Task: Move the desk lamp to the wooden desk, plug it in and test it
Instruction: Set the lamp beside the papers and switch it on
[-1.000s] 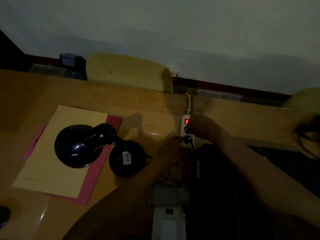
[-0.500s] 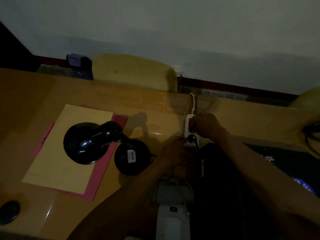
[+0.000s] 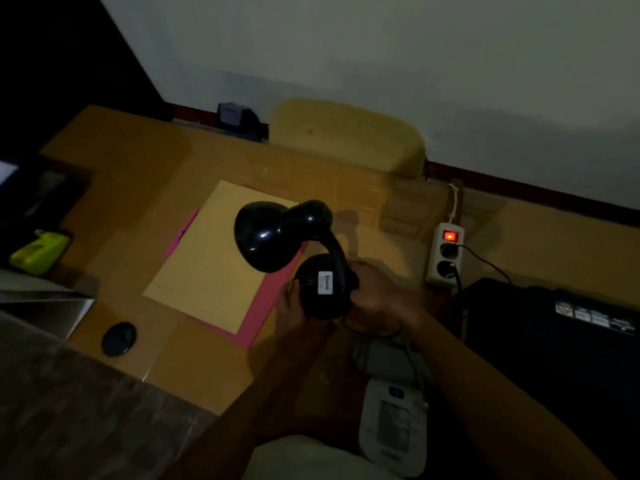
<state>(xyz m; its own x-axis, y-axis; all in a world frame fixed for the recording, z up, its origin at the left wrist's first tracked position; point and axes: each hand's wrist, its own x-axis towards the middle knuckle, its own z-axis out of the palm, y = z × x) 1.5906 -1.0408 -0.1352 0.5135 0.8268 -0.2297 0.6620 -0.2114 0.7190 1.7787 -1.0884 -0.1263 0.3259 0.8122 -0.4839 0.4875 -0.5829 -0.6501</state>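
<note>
The black desk lamp (image 3: 277,233) stands on the wooden desk (image 3: 138,174), its shade over a tan envelope and unlit. My left hand (image 3: 294,306) cups the left side of its round base (image 3: 322,289), which carries a white label. My right hand (image 3: 377,289) grips the right side of the base. A white power strip (image 3: 446,254) lies to the right with its red switch (image 3: 450,236) glowing and black plugs in both sockets. The lamp's black cord (image 3: 367,332) loops under my right wrist.
A tan envelope (image 3: 207,265) lies on a pink folder (image 3: 256,306). A black round object (image 3: 118,338) sits front left, a yellow-green item (image 3: 40,251) far left. A white blood-pressure monitor (image 3: 394,431) and a black printer (image 3: 554,334) are on the right. A yellow chair back (image 3: 349,133) stands behind the desk.
Both hands left the power strip and moved left onto the lamp's base. The strip's red switch is uncovered and lit. The view has swung to the left.
</note>
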